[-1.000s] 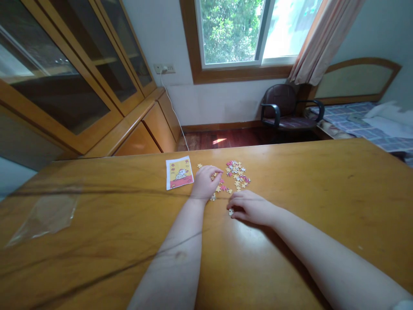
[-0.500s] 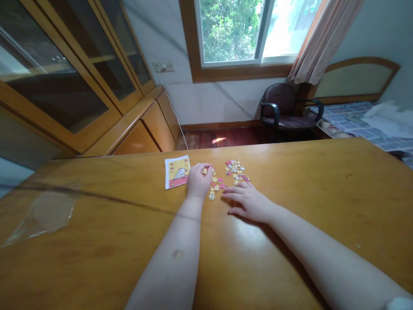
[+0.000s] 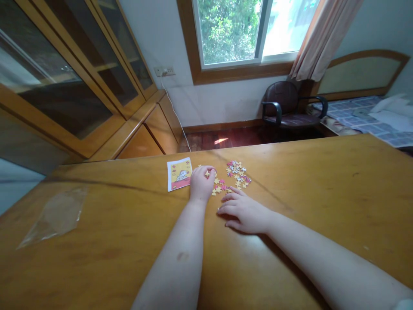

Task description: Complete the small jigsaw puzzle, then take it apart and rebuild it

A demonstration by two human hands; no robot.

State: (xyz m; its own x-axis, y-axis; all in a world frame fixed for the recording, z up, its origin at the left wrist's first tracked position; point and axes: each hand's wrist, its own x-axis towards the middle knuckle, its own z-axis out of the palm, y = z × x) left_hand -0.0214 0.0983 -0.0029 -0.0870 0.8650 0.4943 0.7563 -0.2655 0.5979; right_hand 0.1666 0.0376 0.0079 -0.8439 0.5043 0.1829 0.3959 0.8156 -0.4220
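My left hand [image 3: 201, 184] is beside the right edge of a picture card [image 3: 180, 175] with a white cartoon animal on yellow and pink. Its thumb and forefinger are pinched together among yellow puzzle pieces [image 3: 218, 189], seemingly on a piece mostly hidden by the fingers. My right hand [image 3: 247, 212] lies palm down on the table, fingers stretched and slightly spread, just nearer to me than the pieces. A tiny pale bit shows at its fingertips, too small to make out. Beyond it is a loose heap of pink, yellow and whitish puzzle pieces [image 3: 236, 168].
The wooden table [image 3: 129, 258] carries a clear plastic bag [image 3: 60, 213] at the left. Past its far edge stand a dark office chair [image 3: 285, 105] and a bed [image 3: 364, 114]. A glass-doored cabinet [image 3: 106, 120] rises at the left, close to the table.
My right hand has slid toward me and a little left, away from the pieces. The left hand stays pinched in about the same place by the card. The view has shifted slightly.
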